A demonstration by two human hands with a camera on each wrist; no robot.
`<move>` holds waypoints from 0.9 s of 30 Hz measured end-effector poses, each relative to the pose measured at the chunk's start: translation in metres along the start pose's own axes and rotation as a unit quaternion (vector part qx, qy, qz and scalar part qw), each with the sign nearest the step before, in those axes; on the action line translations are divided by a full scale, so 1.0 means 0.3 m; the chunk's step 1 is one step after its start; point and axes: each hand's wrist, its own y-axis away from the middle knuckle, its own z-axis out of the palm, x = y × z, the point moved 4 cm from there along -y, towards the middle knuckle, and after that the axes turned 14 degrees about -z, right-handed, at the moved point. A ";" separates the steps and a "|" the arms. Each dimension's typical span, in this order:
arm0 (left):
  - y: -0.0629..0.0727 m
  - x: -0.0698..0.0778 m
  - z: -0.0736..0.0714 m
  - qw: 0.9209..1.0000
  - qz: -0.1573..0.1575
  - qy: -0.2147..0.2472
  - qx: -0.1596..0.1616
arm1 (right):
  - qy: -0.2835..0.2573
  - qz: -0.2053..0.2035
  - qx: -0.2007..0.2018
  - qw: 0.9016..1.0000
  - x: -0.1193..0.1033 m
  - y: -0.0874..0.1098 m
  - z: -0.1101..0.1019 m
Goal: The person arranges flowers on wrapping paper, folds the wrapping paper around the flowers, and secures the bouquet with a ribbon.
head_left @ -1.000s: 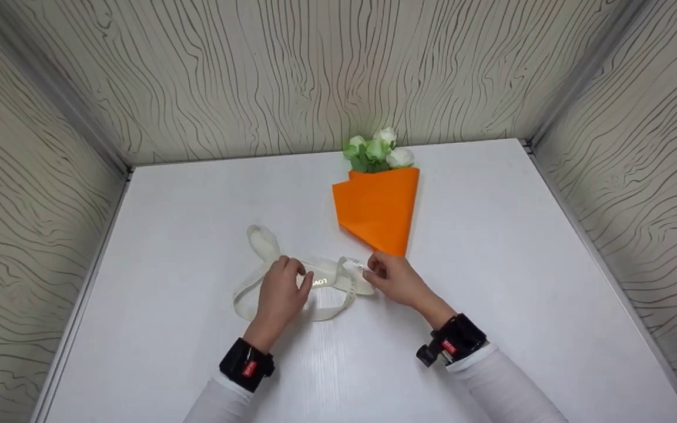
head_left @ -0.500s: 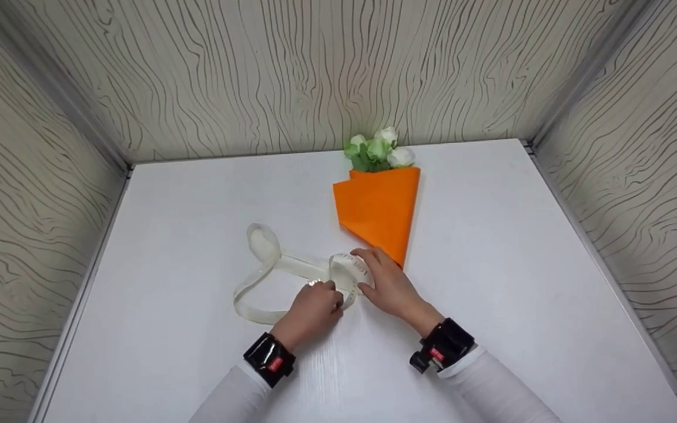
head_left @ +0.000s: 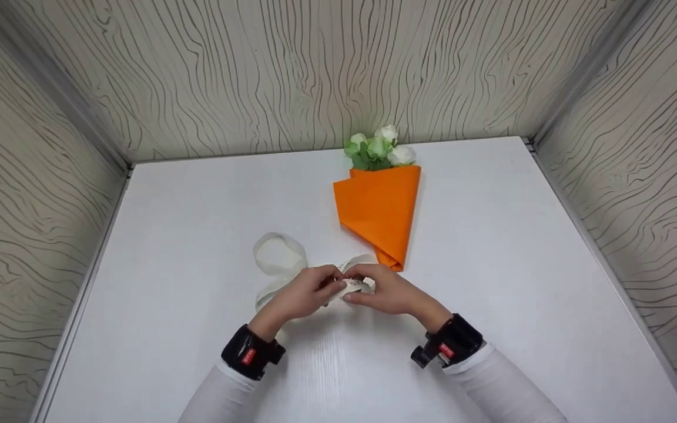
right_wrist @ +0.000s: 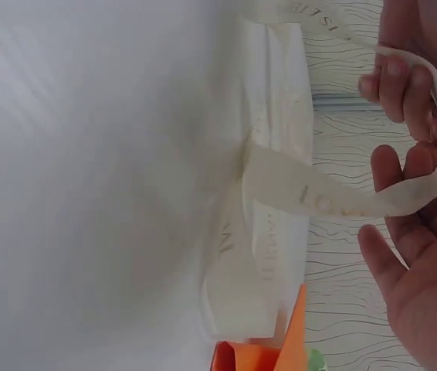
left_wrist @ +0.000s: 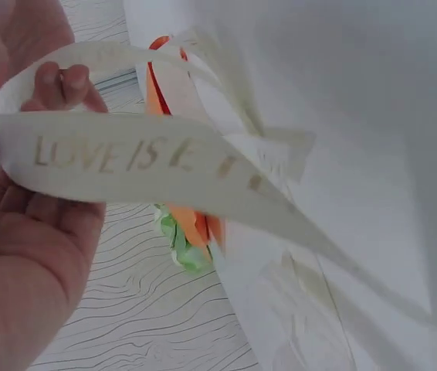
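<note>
Currently; left grip (head_left: 302, 292) grasping ribbon (left_wrist: 126, 160); right grip (head_left: 391, 291): can't tell; white table (head_left: 197, 211); patterned walls (head_left: 256, 76)

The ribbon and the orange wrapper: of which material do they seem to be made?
The ribbon: probably thin fabric, mostly matte; it bends into soft loops. The orange wrapper: perhaps paper or thin plastic sheet, matte; it shows straight edges and flat folds.

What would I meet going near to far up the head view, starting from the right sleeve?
Right sleeve → right wristband → right hand → orange wrapping → white and green flowers → patterned back wall
</note>
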 end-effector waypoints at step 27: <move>0.138 -0.230 -0.408 0.979 -0.142 0.082 0.120 | -0.021 0.170 0.153 0.973 -0.020 0.190 -0.484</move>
